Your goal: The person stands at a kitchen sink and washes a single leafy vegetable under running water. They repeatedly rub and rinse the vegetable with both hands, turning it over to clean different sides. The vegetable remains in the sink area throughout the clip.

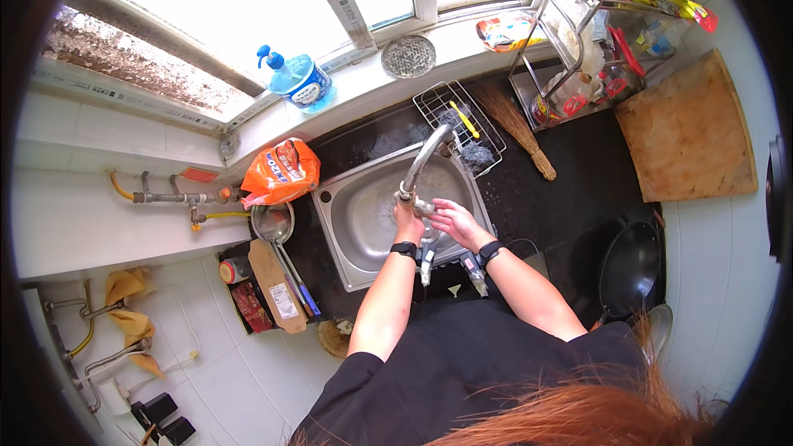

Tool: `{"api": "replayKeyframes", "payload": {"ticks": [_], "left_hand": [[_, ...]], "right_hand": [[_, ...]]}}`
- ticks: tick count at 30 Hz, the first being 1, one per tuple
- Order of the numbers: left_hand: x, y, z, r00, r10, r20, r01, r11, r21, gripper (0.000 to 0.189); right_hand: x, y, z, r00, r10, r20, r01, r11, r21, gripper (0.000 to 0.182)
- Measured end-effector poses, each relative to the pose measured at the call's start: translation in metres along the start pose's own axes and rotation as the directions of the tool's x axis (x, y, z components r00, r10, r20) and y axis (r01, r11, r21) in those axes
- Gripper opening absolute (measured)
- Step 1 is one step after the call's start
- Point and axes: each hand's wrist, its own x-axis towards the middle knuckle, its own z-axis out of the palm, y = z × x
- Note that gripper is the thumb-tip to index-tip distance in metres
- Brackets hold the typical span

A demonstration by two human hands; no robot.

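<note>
Both my hands are over the stainless steel sink [359,223], by the outlet of the curved metal tap [427,155]. Under the tap's end is my left hand [407,224], its fingers mostly hidden by the spout. My right hand [458,223] faces it from the right, fingers spread and no object in its palm. Between the hands is a greyish, shiny shape [424,207]; I cannot tell whether it is running water, a tap part or a held object. Both wrists wear black bands.
A wire rack [425,101] with steel wool [476,155] and a yellow-handled brush [464,119] sits behind the sink. Right of it are a straw brush [520,133], a wooden board [691,136] and a black wok [632,266]. An orange bag [282,170] and a ladle [272,223] stand left.
</note>
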Motion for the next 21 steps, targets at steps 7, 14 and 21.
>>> {"api": "replayKeyframes", "payload": {"ticks": [7,14,21], "left_hand": [[-0.006,0.024,0.012,0.985,0.129,-0.113,-0.118,0.988,0.103,0.037],[-0.009,0.039,0.012,0.957,-0.217,0.192,0.246,0.958,-0.145,0.046],[-0.012,0.04,0.012,0.952,-0.255,0.169,0.269,0.961,-0.069,0.037]], "right_hand": [[0.019,-0.01,0.006,0.998,0.052,-0.039,-0.054,0.996,-0.068,0.046],[0.024,-0.001,0.01,0.995,0.073,0.063,-0.065,0.989,-0.131,0.044],[0.026,0.004,0.002,0.987,-0.138,-0.085,0.103,0.939,-0.327,0.015]]}}
